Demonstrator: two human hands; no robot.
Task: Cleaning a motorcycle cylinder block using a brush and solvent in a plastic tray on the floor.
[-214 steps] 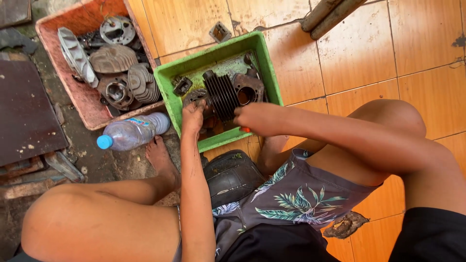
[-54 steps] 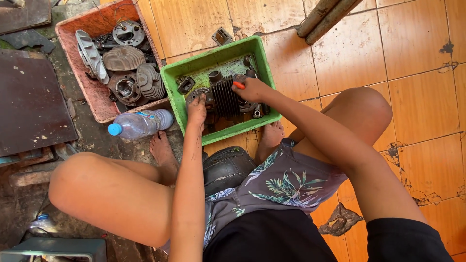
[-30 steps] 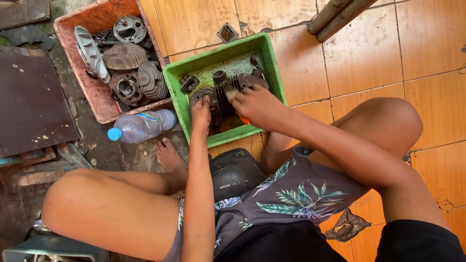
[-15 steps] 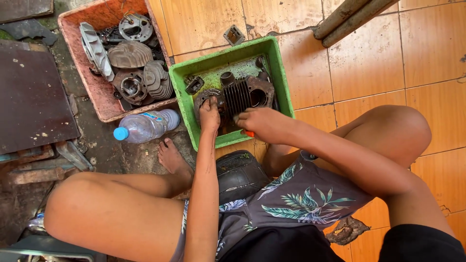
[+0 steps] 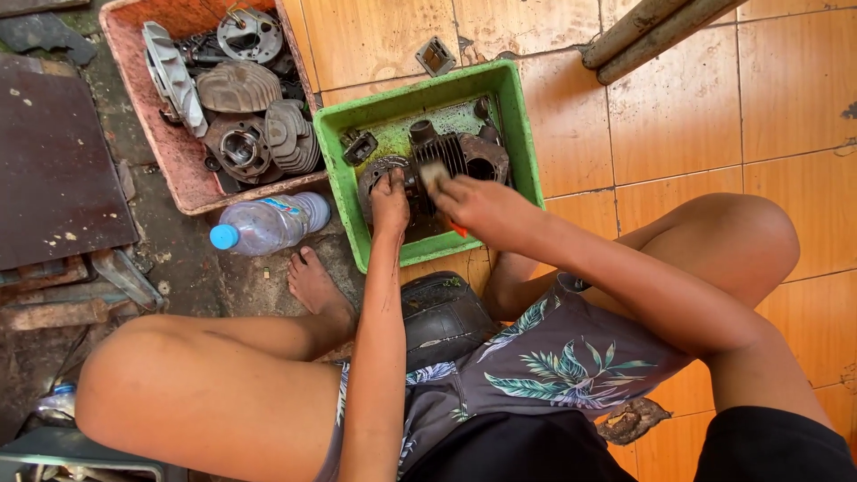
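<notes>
Here, finned cylinder (image 5: 446,161) in green tray (image 5: 522,134), under both hands: left hand (image 5: 390,198), right hand (image 5: 478,205).

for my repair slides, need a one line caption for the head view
Left hand steadies a finned engine cylinder in a green tray while the right hand scrubs it.

A red tray (image 5: 183,178) of engine parts (image 5: 241,116), a plastic bottle (image 5: 268,223), two pipes (image 5: 643,31).

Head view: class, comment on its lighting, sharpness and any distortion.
Head view: soft, even daylight with no strong glare on the orange floor tiles; the green tray and finned engine cylinder are sharp; the right hand is slightly blurred; tile lines bow a little toward the edges.
</notes>
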